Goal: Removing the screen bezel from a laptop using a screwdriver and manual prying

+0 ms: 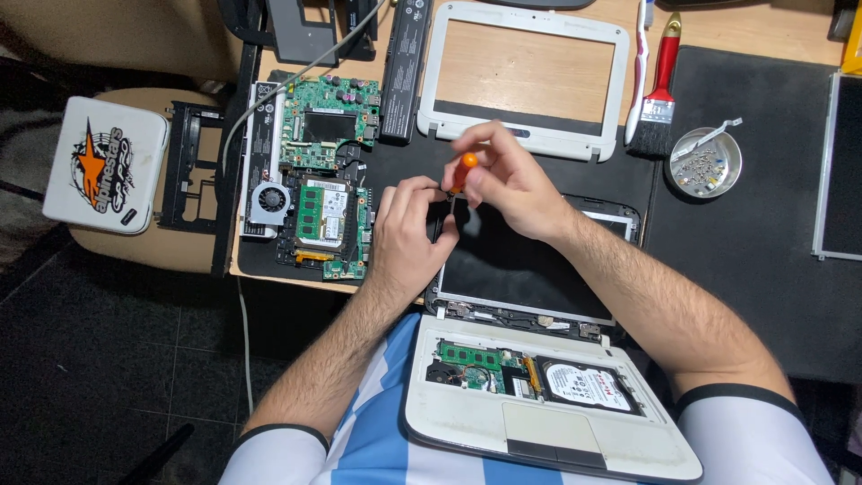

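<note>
A small round metal dish (706,162) is sitting on the worktop (763,233), holding tiny screws. The right hand (507,180) is grasping an orange-handled screwdriver (461,172) over the opened white laptop (539,377); its tip is hidden behind the left hand (409,233), whose grip is curling against the lid, contents unclear.

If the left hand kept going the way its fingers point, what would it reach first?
Probably the orange screwdriver held by the right hand; the left hand points up-right at it, fingertips nearly touching. Depth is unclear.
</note>
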